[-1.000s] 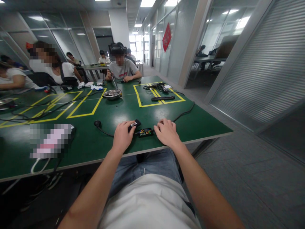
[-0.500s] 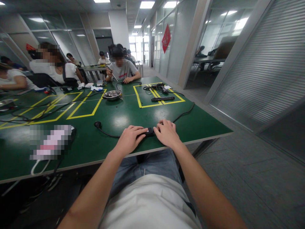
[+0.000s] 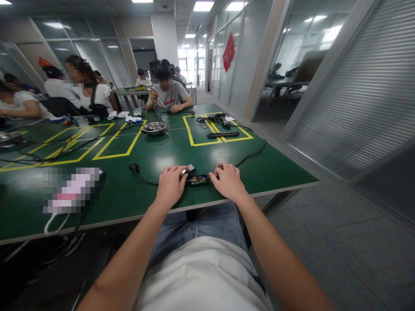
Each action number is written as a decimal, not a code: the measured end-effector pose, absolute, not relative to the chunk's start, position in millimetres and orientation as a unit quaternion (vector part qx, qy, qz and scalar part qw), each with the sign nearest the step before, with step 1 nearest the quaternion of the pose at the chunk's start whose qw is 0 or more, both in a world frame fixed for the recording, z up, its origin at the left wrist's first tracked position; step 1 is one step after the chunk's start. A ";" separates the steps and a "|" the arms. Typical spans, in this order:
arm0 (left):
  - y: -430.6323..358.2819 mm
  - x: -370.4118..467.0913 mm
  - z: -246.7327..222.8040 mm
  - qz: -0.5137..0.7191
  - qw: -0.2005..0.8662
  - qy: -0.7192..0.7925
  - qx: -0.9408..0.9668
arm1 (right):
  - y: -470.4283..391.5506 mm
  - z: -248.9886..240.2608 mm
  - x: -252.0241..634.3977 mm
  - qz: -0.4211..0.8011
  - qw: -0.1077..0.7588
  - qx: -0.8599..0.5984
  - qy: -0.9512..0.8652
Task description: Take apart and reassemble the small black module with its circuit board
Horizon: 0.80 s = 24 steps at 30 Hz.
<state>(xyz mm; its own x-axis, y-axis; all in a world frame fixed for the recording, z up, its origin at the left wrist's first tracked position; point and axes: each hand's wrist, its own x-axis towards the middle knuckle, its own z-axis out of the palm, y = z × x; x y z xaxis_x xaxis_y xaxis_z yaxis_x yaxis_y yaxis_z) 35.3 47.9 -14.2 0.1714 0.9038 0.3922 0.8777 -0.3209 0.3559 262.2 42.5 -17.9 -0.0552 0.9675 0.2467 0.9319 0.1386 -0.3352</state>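
A small black electronics case lies near the table's front edge, its top off and a circuit board with coloured parts showing inside. My left hand is closed on the loose black cover, which is tilted up above the case's left part and has pale stripes on it. My right hand is curled round the right end of the case; its grip is partly hidden by the fingers. A black cord with a plug runs out to the left, and another cable leads right.
On the green table stand a metal bowl and, inside yellow tape, a black bar-shaped tool with coiled cables. A pixelated pink-white object lies left. Across the table, a person holds a thin tool.
The black cover has come off the case, lifted up and left by my left hand, laying the circuit board bare. My right hand has stayed nearly still. The view has shifted slightly.
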 end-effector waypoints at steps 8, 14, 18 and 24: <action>39.0 36.9 -7.5 0.259 -0.041 0.637 0.725 | 44.3 -21.1 262.1 0.039 0.219 -0.655 -0.723; 31.4 42.7 -3.2 0.190 -0.074 0.659 0.724 | 45.9 -27.4 262.8 0.032 0.253 -0.648 -0.718; 34.6 40.4 -1.9 0.211 -0.043 0.665 0.715 | 45.2 -27.1 264.7 0.033 0.281 -0.635 -0.719; 38.6 38.5 -0.1 0.204 -0.003 0.668 0.715 | 44.9 -24.7 265.3 0.047 0.292 -0.637 -0.712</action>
